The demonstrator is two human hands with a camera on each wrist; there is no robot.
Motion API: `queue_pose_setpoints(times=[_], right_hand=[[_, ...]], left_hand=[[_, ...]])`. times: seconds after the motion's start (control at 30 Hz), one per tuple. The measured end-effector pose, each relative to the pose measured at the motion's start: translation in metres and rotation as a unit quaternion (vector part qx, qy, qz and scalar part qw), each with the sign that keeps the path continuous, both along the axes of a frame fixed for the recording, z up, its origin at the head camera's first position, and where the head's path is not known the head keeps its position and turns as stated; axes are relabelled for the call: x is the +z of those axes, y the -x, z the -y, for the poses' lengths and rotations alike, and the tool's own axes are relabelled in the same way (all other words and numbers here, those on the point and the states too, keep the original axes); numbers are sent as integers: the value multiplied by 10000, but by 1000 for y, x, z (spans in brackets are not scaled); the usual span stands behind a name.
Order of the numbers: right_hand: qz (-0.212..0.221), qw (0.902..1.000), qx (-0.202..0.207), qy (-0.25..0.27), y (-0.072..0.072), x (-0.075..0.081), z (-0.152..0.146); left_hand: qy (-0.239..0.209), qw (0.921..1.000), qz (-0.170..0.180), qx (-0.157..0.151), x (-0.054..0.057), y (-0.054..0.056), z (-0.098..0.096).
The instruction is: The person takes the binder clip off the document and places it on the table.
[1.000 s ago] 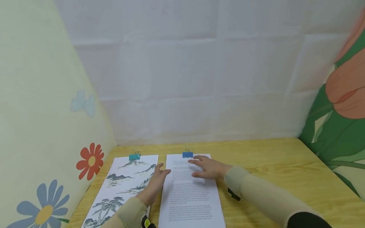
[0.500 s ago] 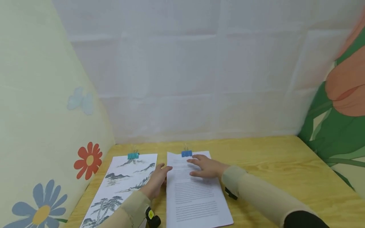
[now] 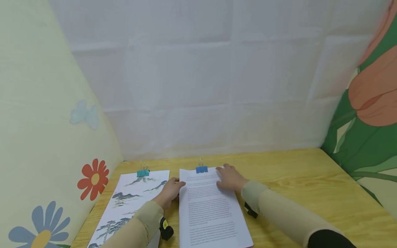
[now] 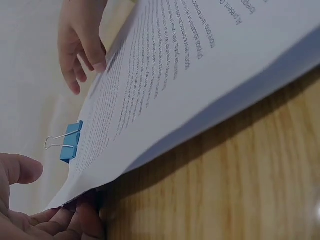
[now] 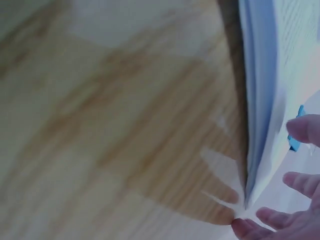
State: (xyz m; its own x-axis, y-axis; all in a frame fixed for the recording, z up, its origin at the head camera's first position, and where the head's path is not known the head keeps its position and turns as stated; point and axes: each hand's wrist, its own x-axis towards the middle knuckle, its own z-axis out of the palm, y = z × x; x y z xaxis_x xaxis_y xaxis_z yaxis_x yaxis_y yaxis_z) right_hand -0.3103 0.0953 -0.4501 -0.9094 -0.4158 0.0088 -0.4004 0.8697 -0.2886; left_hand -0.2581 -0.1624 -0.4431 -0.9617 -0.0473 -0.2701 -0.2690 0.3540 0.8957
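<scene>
A stack of printed sheets [image 3: 211,213] lies on the table, a blue binder clip [image 3: 201,169] on its far edge. At its far left corner is my left hand [image 3: 170,191]. In the left wrist view, the left fingers [image 4: 82,220] reach under the raised edge, and the thumb stands apart above it. My right hand [image 3: 232,178] is at the far right corner, its thumb over the page. The right wrist view shows the right fingers [image 5: 275,217] spread beside that corner of the stack [image 5: 260,100].
Left of the stack lies a white sheet with ink-painted mountains and trees [image 3: 128,196], held by a teal binder clip [image 3: 143,173]. Wood-grain table [image 3: 297,193] extends to the right. A white cloth backdrop [image 3: 186,86] hangs behind, between two painted side panels.
My left fingers have gone under the stack's left edge, and the stack has turned slightly. My right hand has shifted from over the page to its far right corner.
</scene>
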Motion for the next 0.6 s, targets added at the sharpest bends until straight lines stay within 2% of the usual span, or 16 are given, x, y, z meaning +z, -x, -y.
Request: queue_pose_setpoints(times=[0.2,0.4,0.6], right_hand=[[537,9954,-434,662,4,4,-3],[634,9883,-454,1311,5,11,-2],[686,9775,-567,1913,4,10,-4]], left_hand=[[-111,9999,29,-1,1,2,2],[-36,9999,112,-80,4,2,0],[52,9997,-34,-215,-1,2,-3]])
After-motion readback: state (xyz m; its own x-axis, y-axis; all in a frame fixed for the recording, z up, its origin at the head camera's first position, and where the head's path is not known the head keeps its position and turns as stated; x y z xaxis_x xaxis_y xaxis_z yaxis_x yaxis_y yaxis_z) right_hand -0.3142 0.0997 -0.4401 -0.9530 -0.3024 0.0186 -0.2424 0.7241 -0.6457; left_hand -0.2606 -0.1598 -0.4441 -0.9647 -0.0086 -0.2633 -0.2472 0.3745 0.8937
